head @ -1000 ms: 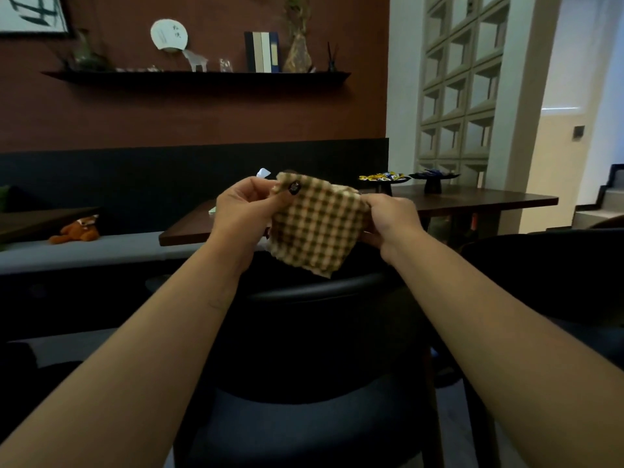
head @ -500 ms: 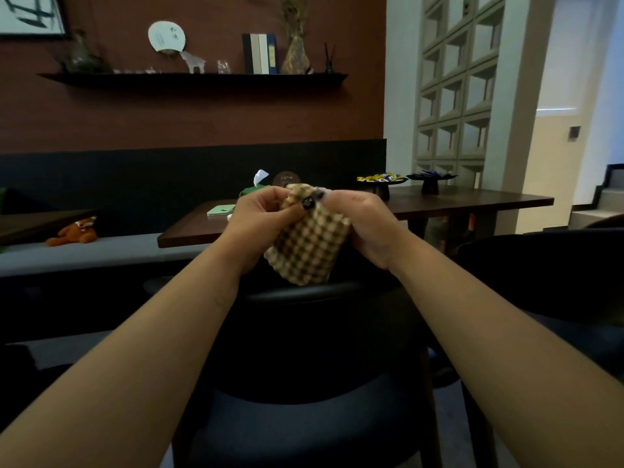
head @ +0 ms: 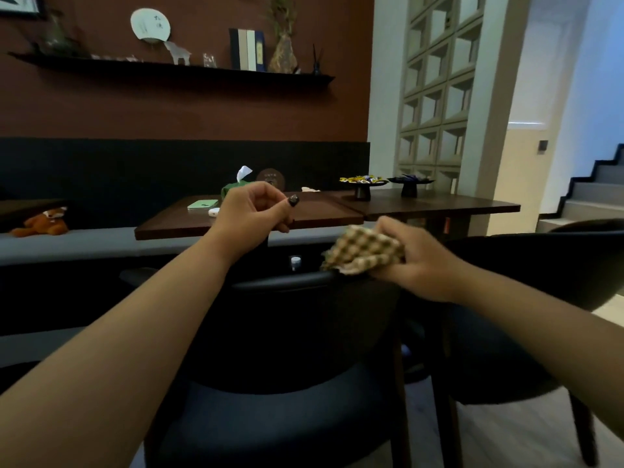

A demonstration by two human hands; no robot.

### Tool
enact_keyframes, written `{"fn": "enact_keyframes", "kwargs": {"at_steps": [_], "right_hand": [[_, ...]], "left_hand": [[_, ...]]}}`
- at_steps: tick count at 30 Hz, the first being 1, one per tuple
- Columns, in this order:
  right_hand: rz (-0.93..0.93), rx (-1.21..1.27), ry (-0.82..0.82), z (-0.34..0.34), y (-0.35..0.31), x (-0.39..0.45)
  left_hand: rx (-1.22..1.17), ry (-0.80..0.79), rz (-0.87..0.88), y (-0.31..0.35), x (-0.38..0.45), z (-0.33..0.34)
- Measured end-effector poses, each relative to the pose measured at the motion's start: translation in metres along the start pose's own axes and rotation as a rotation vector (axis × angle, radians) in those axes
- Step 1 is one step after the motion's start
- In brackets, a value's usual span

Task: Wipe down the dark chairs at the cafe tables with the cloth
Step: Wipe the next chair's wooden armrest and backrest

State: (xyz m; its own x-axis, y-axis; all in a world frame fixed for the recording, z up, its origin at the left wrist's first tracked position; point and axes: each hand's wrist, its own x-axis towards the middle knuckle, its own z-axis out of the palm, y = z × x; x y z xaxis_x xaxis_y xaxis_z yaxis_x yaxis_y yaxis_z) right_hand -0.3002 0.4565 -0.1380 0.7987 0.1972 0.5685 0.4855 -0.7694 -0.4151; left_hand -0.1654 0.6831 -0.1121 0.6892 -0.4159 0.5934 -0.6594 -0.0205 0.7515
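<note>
A tan-and-green checked cloth (head: 363,250), a black chair (head: 304,332) with a dark blue seat, a red-brown wall (head: 202,106).

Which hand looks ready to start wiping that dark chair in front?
The right hand, most likely. It grips the checked cloth right at the top edge of the chair's backrest. The left hand hangs above, fingers curled and holding nothing.
</note>
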Motion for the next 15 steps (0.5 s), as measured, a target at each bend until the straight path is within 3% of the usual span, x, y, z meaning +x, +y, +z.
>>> {"fn": "enact_keyframes", "kwargs": {"at_steps": [4, 6, 9, 12, 15], "right_hand": [[-0.037, -0.059, -0.045, 0.017, 0.001, 0.0], [-0.121, -0.144, 0.057, 0.026, 0.001, -0.004], [-0.247, -0.249, 0.263, 0.042, -0.004, -0.01], [-0.304, -0.374, 0.477, 0.07, -0.028, -0.007], [-0.287, -0.406, 0.468, 0.113, -0.069, 0.003]], "left_hand": [[0.29, 0.135, 0.182, 0.022, -0.019, 0.003], [0.464, 0.089, 0.223, 0.03, -0.038, -0.009], [0.676, 0.015, 0.149, 0.023, -0.074, -0.027], [0.616, 0.128, 0.066, 0.005, -0.088, -0.027], [0.493, 0.22, 0.063, -0.003, -0.084, -0.028]]}}
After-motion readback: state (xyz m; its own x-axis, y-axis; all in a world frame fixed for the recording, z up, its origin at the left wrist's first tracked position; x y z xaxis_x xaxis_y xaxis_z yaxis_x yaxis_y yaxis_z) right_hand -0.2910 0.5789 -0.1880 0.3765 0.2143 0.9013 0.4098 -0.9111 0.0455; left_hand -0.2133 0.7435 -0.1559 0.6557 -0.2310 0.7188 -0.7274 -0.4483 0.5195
